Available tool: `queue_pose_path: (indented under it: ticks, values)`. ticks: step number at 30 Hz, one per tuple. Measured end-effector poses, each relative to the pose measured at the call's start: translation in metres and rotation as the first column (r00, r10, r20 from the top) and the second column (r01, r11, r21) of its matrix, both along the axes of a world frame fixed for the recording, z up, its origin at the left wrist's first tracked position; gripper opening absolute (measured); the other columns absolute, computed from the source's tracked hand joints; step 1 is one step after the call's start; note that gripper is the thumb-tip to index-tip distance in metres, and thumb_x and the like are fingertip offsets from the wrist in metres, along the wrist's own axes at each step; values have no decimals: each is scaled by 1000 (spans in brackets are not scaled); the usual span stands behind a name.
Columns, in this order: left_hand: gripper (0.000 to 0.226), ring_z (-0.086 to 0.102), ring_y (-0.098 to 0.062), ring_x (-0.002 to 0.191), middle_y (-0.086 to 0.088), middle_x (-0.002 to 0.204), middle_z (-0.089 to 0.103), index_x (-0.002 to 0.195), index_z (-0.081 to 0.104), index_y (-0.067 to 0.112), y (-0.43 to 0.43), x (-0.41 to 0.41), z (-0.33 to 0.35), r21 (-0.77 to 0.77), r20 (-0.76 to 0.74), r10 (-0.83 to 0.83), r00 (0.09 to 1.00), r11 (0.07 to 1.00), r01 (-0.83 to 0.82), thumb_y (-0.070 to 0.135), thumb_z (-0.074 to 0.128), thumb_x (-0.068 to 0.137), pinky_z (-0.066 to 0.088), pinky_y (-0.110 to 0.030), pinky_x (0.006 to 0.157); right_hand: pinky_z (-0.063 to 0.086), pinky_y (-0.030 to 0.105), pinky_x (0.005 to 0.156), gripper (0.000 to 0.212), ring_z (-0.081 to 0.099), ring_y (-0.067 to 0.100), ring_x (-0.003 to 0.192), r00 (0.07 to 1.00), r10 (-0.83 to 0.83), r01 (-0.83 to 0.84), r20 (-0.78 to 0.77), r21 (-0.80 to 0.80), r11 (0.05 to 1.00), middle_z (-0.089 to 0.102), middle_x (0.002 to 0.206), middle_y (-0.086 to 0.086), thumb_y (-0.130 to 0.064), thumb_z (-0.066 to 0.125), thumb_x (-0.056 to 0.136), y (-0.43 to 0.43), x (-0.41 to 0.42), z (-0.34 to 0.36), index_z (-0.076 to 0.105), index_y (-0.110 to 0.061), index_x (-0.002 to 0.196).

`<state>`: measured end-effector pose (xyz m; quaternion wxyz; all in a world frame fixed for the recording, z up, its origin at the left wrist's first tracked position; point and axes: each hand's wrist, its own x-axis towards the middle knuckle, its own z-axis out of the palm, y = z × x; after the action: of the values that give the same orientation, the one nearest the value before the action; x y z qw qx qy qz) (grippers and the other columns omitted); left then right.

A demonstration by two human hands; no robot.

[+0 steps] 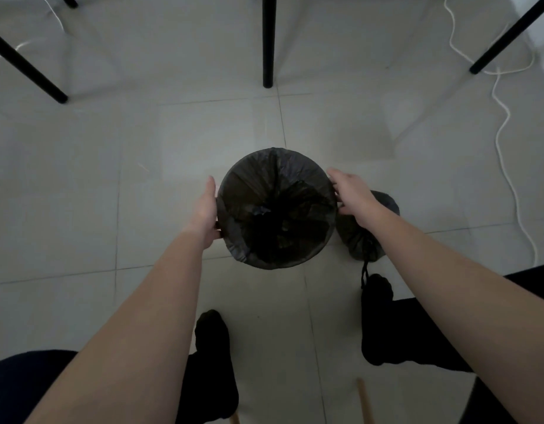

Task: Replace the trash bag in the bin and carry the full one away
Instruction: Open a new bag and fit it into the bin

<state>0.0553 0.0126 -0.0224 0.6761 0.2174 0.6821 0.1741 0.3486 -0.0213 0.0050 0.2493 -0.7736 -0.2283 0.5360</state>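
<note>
Both hands flank bin, L hand, R hand

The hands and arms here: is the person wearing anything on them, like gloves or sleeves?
No. The left hand and right hand are bare, with no gloves, rings or watch showing. Both forearms are uncovered right to the picture's edge, so no sleeves appear.

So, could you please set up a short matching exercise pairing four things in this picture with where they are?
Things:
1. left hand
2. right hand
3. tied full bag
4. white cable

Places:
A. on the floor beside the bin, by the right foot
B. trailing over the tiles at far right
C. on the bin's right rim
D. on the bin's left rim

Pairs: 1-D, 2-C, 3-A, 4-B
</note>
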Motion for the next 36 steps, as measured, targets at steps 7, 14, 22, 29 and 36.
queue_pose_path:
  ticks: [7, 14, 22, 29, 36]
  values:
    - [95, 67, -33, 115, -13, 125, 73, 129, 65, 14, 1, -10, -15, -102, 284, 59, 957, 994, -31, 87, 15, 93, 55, -46, 89, 62, 49, 83, 67, 73, 34, 97, 996, 24, -41, -85, -205, 978, 76, 105, 12, -73, 37, 95, -14, 8, -10, 69, -17, 111]
    - [64, 69, -30, 88, -9, 103, 76, 115, 72, 8, 7, -13, -9, 102, -257, 113, 960, 991, -90, 55, 32, 100, 52, -40, 79, 57, 52, 93, 52, 68, 27, 102, 994, -69, 58, -88, -119, 991, 71, 116, 4, -65, 35, 99, -12, 3, -3, 67, -25, 103]
    - [73, 69, -32, 111, -11, 120, 73, 115, 68, 15, -10, -4, 9, -43, 138, -7, 990, 999, 13, 75, 29, 101, 55, -42, 87, 56, 39, 72, 81, 69, 30, 103, 973, -88, 27, -216, -271, 962, 76, 110, 9, -81, 30, 92, -32, -6, -9, 69, -16, 121]
    - [57, 70, -36, 99, -16, 115, 77, 92, 74, 15, -7, -8, 2, 122, -242, 127, 962, 988, -99, 59, 37, 91, 57, -48, 97, 55, 40, 71, 56, 64, 23, 82, 992, -123, 121, -27, -54, 991, 71, 101, 11, -50, 35, 106, -29, -10, -6, 67, -5, 119]
    - [40, 69, -26, 103, 1, 105, 71, 111, 68, 16, -10, 8, 17, 218, -63, 61, 996, 975, -46, 50, 48, 105, 54, -34, 81, 53, 30, 68, 51, 68, 26, 87, 991, -114, 101, -75, -159, 982, 73, 104, 10, -63, 41, 100, -42, -22, -12, 67, -20, 107]
